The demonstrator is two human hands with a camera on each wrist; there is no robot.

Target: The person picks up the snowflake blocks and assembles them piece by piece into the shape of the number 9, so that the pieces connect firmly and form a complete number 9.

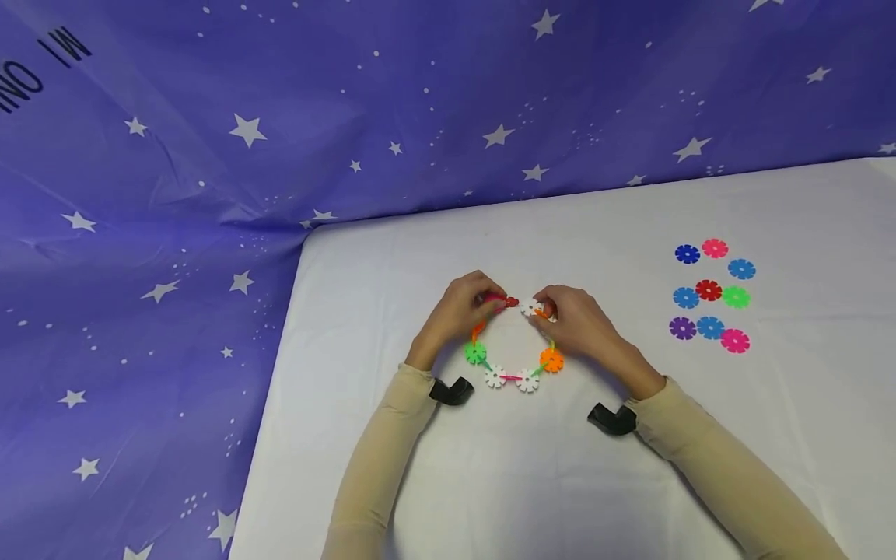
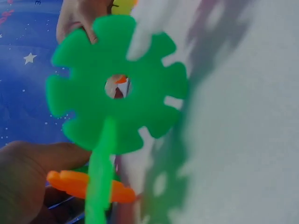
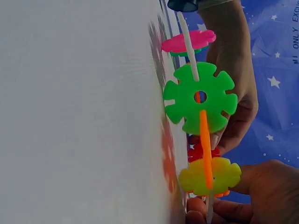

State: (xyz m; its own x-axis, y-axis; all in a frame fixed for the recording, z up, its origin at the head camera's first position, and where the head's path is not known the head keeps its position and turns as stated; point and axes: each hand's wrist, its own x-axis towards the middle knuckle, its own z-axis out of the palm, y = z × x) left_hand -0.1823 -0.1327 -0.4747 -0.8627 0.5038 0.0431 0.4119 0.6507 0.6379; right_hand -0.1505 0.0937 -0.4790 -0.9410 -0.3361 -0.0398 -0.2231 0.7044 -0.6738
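Note:
A chain of notched plastic discs, linked edge to edge in a rough ring, lies between the hands on the white table. My left hand [image 1: 455, 311] grips the ring's far left part, where a red disc [image 1: 512, 302] pokes out past the fingertips. Opposite it, my right hand [image 1: 577, 320] pinches the chain near a white disc [image 1: 530, 308]. Red and white discs sit close together. Along the near side run a green disc [image 1: 475, 352], white discs and an orange disc [image 1: 551, 360]. A yellow disc [image 3: 189, 178] shows by the right fingers in the right wrist view.
Loose discs in several colours lie in three rows at the right, among them a purple disc [image 1: 682, 328] and a light green disc [image 1: 736, 297]. A purple star-patterned cloth [image 1: 420, 117] hangs behind the table [image 1: 532, 482] and along its left side.

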